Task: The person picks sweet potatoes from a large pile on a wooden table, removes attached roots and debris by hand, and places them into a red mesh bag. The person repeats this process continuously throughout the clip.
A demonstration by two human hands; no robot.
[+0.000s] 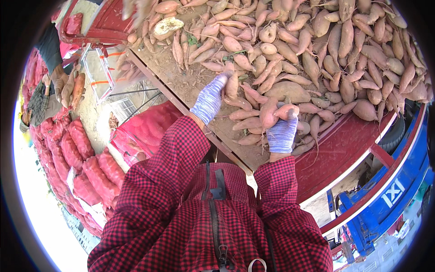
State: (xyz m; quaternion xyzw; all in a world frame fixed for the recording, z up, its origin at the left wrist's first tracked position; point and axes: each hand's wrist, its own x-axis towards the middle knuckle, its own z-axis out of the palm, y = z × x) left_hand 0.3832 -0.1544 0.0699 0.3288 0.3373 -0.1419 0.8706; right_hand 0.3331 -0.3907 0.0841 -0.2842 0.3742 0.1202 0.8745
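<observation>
A large heap of sweet potatoes (pixel 287 91) lies on the soil-covered bed of a red-sided truck or trailer. My left hand (pixel 211 98), in a white-and-blue knitted glove, grips a sweet potato (pixel 232 85) held roughly upright near the bed's edge. To the right, my right hand (pixel 282 131), gloved alike, has its thumb on a pinkish sweet potato (pixel 286 111); its fingers are partly hidden beneath. Another reddish sweet potato (pixel 268 114) touches that one on the left. A cut or broken pale root (pixel 168 26) rests at the heap's upper left.
Below the bed edge (pixel 190 114) stands a filled red mesh sack (pixel 146 129). More such sacks (pixel 88 170) are stacked at left. A co-worker's hand (pixel 60 83) holds sweet potatoes beside a clear bag (pixel 98 73) with orange stripes. The red side panel (pixel 333 153) borders the heap at right.
</observation>
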